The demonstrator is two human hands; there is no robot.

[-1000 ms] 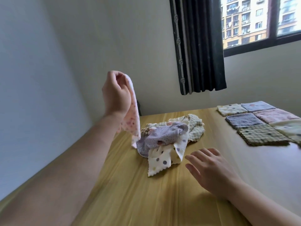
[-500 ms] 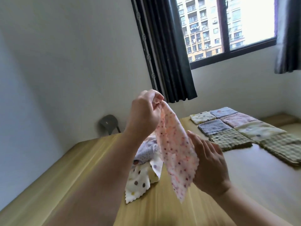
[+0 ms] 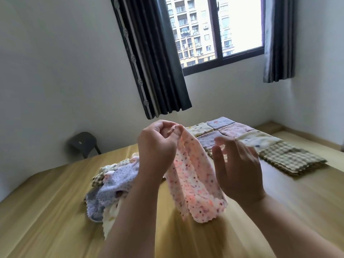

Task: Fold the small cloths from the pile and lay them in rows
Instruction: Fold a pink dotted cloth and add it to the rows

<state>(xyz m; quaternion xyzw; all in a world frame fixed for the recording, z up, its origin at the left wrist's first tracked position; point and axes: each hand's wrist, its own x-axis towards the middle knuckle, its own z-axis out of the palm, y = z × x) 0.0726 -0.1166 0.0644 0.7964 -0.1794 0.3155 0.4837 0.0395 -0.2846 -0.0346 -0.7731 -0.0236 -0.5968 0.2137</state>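
Tabletop of pale yellow wood [image 3: 55, 211] fills the lower part of the view and carries a loose pile of small crumpled cloths [image 3: 115, 181], lilac dotted, cream spotted and checked, lying left of centre. Behind the pile and to its right, a long black pleated curtain [image 3: 158, 62] hangs against the white wall beside a dark-framed window [image 3: 232, 25], and a shorter grey curtain [image 3: 279, 43] hangs further right again. Well to the right of the pile and further back on the wood, the folded square cloths [image 3: 260, 140] lie flat in rows with their edges touching: cream, lilac, pink and spotted white ones, with a brown checked folded cloth [image 3: 290, 159] at the near end. Behind the pile and to its left, a small dark grey plastic stool [image 3: 82, 144] stands by the wall. Just right of the pile and raised above it, a pink dotted cloth [image 3: 191, 183] with a scalloped edge hangs in the air, drooping in a loose fold with its lower end clear of the wood. Above the pile's right side, the left hand [image 3: 158, 146] has its fingers curled and pinches the upper edge of the pink dotted cloth between thumb and fingertips. Further right of the pile, the right hand [image 3: 238, 170] is held up with fingers spread and loose, gripping nothing, right beside the hanging fabric; blur hides whether it touches.
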